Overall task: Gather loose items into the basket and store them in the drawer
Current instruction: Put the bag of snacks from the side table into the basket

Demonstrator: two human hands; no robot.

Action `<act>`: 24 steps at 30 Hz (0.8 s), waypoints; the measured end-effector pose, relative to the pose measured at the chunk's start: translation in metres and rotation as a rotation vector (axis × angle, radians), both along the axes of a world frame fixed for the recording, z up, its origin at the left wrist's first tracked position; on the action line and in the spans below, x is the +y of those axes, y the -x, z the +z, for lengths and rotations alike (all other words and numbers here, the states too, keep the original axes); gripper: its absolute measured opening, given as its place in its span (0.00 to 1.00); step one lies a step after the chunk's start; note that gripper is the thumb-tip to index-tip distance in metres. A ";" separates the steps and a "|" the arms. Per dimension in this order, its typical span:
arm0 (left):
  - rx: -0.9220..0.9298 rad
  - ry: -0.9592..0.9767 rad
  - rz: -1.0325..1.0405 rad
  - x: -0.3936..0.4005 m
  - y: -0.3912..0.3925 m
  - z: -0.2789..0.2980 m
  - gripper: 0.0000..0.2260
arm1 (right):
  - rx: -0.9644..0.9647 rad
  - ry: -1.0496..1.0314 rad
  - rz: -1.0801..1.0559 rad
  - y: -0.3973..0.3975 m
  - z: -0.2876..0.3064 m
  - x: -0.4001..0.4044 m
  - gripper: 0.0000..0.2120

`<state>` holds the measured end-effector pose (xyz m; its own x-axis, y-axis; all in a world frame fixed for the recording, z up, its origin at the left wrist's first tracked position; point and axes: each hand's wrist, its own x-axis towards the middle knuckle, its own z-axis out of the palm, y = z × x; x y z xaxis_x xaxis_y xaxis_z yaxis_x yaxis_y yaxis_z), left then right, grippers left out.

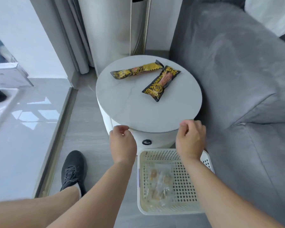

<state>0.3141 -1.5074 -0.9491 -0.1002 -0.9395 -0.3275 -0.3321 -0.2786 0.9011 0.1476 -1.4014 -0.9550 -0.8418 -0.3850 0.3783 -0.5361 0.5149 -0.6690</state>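
Two black-and-yellow snack packets lie on the round white side table [122,102]: one [136,71] at the back, the other [161,83] to its right, angled toward me. My left hand [123,144] and my right hand [191,139] hover at the table's near edge, fingers loosely curled, holding nothing. On the floor below my right wrist stands a white perforated basket [187,191] with clear-wrapped snacks [160,183] inside. A round black drawer pull [146,142] shows on the table's front.
A grey sofa [237,79] crowds the table's right side and the basket. Grey curtains [76,38] and a white column stand behind. My black shoe [73,170] rests on the grey floor left of the basket. A glossy raised ledge [23,120] runs along the left.
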 end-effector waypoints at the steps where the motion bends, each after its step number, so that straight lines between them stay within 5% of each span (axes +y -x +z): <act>1: 0.017 0.051 -0.020 -0.009 0.006 0.013 0.13 | 0.068 -0.034 0.064 0.002 0.010 -0.016 0.11; 7: -0.042 0.094 -0.217 -0.071 0.033 0.075 0.11 | 0.093 -0.563 0.500 0.017 0.056 -0.115 0.30; 12: -0.517 0.352 -0.493 -0.125 0.064 0.079 0.14 | -0.005 -0.812 0.563 0.046 0.052 -0.163 0.32; 16: -0.746 0.539 -0.603 -0.184 0.100 0.079 0.21 | 0.083 -0.725 0.499 0.045 0.047 -0.145 0.21; 20: -0.845 0.529 -0.616 -0.241 0.147 0.072 0.27 | 0.329 -0.542 0.227 0.056 0.054 -0.111 0.11; 24: -0.954 0.403 -0.758 -0.259 0.172 0.048 0.28 | 0.195 -0.574 0.267 0.084 0.064 -0.105 0.20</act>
<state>0.1417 -1.7665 -0.9014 -0.5352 -0.7998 -0.2718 -0.8445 0.4985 0.1959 0.0638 -1.5066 -0.8913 -0.6263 -0.7569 0.1867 -0.7783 0.5933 -0.2055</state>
